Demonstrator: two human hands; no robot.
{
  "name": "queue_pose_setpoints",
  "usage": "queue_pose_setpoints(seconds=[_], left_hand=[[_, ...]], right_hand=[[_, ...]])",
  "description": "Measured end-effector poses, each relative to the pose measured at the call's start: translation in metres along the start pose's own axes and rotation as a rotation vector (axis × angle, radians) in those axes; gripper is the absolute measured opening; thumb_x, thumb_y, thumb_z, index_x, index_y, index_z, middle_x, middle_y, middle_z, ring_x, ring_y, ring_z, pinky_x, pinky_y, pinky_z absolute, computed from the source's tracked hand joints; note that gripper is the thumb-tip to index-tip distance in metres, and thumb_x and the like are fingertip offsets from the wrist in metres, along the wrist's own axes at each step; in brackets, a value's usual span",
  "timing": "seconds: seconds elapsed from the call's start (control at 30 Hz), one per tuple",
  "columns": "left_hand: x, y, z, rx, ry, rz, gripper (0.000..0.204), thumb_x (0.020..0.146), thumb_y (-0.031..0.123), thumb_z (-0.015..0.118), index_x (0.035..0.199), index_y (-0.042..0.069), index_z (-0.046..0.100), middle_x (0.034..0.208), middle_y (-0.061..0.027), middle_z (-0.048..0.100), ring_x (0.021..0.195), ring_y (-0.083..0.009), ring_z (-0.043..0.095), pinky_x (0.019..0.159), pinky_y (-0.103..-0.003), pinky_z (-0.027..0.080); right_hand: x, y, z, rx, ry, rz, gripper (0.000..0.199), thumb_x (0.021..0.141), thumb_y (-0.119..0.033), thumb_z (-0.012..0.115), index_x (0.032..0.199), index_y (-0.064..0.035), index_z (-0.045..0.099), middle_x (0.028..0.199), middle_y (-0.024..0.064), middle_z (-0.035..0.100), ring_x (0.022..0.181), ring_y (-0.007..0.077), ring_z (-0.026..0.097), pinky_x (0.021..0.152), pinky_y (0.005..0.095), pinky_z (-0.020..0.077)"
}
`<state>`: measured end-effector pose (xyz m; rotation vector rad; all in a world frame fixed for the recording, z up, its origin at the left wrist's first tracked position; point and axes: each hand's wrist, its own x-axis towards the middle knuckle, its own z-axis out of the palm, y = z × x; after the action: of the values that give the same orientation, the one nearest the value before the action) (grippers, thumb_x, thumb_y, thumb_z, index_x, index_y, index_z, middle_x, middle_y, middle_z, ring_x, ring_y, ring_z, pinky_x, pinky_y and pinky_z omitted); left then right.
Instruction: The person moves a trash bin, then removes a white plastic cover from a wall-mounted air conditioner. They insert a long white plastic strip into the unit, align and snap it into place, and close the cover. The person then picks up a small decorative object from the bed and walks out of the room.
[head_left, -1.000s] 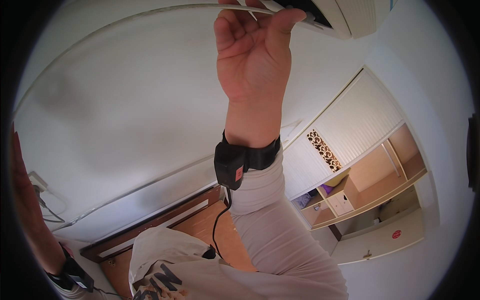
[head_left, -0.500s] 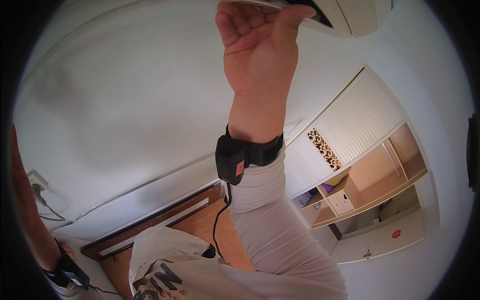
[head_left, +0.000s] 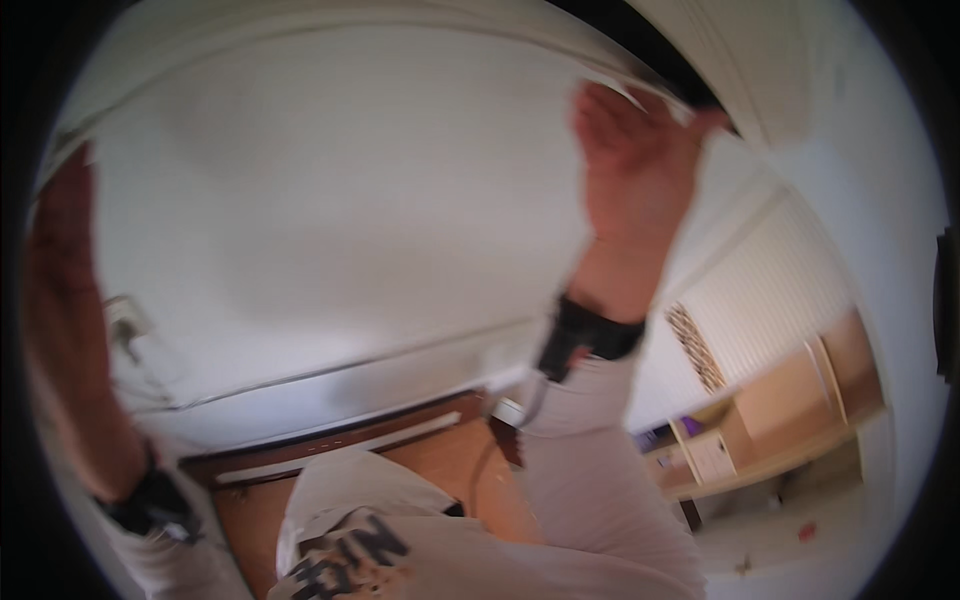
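Overhead, a long cream wall unit that looks like an air conditioner (head_left: 775, 75) spans the top of the view, with a dark gap along its panel (head_left: 450, 14). My right hand (head_left: 640, 160) is raised palm toward me at the right part of this panel. Its fingers curl behind the lower edge and the thumb lies over the dark gap. At the far left my left hand (head_left: 70, 215) is raised too, its fingertips up by the left end of the panel. Blur and the dark rim hide how its fingers lie. Black straps with small boxes circle both wrists.
A white wall socket with a plug and cord (head_left: 128, 325) is beside my left forearm. Below me stands a brown wooden bed frame (head_left: 330, 450) with an orange-brown board. To the right is a cabinet with open shelves (head_left: 780, 400) and a white ribbed door (head_left: 780, 290).
The view has shifted and blurred. My right hand now appears farther right and lower, still at the panel. My left hand has come into view at the left, raised to the panel's end.
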<state>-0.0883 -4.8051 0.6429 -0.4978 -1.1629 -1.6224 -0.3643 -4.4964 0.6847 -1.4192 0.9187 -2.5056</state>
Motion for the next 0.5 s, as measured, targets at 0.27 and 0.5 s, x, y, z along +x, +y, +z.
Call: queue_pose_setpoints(seconds=[0.27,0.5], left_hand=[[-0.008,0.017,0.032,-0.07,0.197,-0.01,0.041,0.096,0.035,0.049,0.119,0.002,0.044,0.116,-0.0149,0.055,0.107,-0.0295,0.057,0.095,-0.039,0.046],[-0.01,0.059,0.037,0.059,0.213,0.005,0.067,0.089,0.046,0.058,0.12,-0.009,0.04,0.111,-0.0142,0.048,0.106,-0.0303,0.056,0.093,-0.035,0.047]], right_hand=[[0.015,-0.016,-0.038,0.194,-0.302,0.012,0.064,0.092,-0.044,0.051,0.123,0.0112,0.045,0.123,0.0253,0.054,0.119,0.0338,0.051,0.103,0.0422,0.042],[0.02,-0.02,-0.044,0.302,-0.417,-0.005,0.066,0.095,-0.041,0.045,0.126,0.0161,0.037,0.131,0.028,0.045,0.123,0.0343,0.046,0.107,0.0411,0.0372]])
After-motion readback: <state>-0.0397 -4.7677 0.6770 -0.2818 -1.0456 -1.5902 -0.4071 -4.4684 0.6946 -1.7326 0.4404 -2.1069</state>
